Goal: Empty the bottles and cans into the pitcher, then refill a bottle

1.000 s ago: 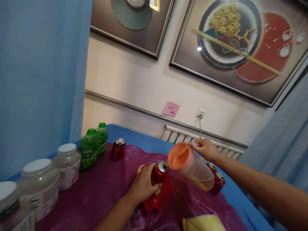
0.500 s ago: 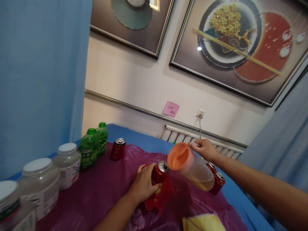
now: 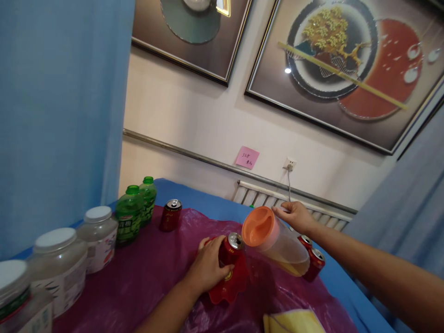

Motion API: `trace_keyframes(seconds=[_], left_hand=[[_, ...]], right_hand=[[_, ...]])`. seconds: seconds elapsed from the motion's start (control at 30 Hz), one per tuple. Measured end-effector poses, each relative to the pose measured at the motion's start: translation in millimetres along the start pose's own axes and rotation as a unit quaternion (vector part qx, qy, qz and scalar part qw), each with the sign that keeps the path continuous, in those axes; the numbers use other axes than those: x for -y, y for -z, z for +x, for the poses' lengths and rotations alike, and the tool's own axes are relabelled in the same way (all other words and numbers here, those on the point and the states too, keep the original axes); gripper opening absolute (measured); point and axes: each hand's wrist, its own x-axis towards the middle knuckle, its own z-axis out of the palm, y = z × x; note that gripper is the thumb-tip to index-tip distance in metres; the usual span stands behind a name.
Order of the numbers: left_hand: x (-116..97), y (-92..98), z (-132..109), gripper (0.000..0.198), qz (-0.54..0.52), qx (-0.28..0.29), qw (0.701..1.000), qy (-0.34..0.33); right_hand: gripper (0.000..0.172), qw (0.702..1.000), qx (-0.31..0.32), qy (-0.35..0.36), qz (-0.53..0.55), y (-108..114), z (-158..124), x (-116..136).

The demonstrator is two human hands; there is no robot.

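Observation:
A red drink can stands on a red wavy-edged tray, and my left hand is wrapped round it. My right hand grips a clear plastic pitcher from behind; its handle is mostly hidden. The pitcher lies well tilted toward the can, with yellowish liquid in its lower side. Its orange lid is close beside the can's top opening. Whether liquid is flowing out I cannot tell.
Purple plastic sheeting covers the blue table. Green bottles, lidded jars and a dark red can line the left. Behind the pitcher are red cans. A yellow cloth lies in front.
Almost nothing differs. The view has shifted very slightly, while both hands, the can and the tilted pitcher keep their places.

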Motion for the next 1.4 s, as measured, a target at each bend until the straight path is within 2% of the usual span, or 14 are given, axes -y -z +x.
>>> trace_keyframes(seconds=[0.8, 1.4], left_hand=[[3.8, -2.5, -0.1, 0.071, 0.001, -0.009, 1.000, -0.008], [1.4, -0.2, 0.4, 0.074, 0.008, 0.014, 1.000, 0.002]], right_hand=[[0.055, 1.000, -0.013, 0.011, -0.007, -0.1, -0.1, -1.0], [0.053, 1.000, -0.005, -0.001, -0.001, -0.5, 0.6, -0.5]])
